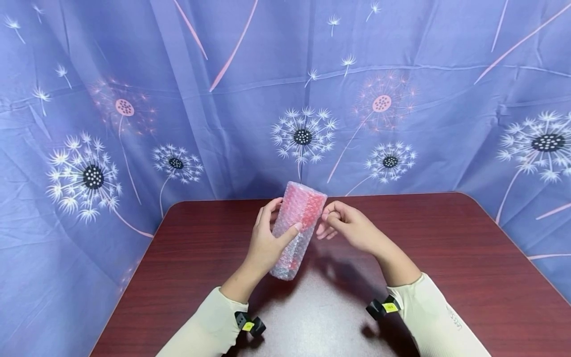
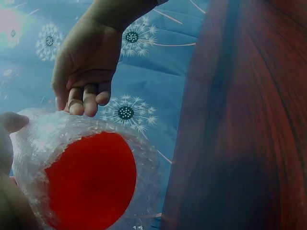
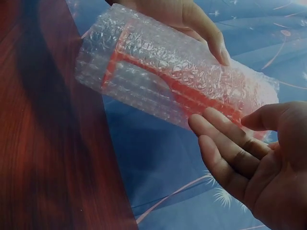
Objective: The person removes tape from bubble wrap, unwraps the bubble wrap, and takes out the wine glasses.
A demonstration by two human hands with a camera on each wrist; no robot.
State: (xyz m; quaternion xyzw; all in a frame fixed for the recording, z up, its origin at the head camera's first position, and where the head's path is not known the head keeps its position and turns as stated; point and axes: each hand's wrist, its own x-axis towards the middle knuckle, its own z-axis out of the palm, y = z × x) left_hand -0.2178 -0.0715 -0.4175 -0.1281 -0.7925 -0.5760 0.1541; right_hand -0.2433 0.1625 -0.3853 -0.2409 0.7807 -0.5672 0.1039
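A roll-shaped bundle of bubble wrap [image 1: 296, 233] is held tilted above the table, its upper end leaning right. Inside is something red [image 3: 196, 98] with a slim part widening at one end; its kind cannot be made out. A round red face [image 2: 93, 184] shows at one end of the roll. My left hand [image 1: 265, 243] grips the roll from the left, thumb across its front. At the upper right edge is my right hand [image 1: 350, 225], thumb and forefinger bent close together against the wrap, the other fingers loosely curved. Whether it pinches the wrap is hidden.
Beneath the hands lies a dark red wood-grain table [image 1: 200, 248] with rounded far corners. A blue cloth [image 1: 250, 124] with dandelion prints hangs behind it and along both sides. Dark bands with small camera units [image 1: 382, 307] sit on both wrists.
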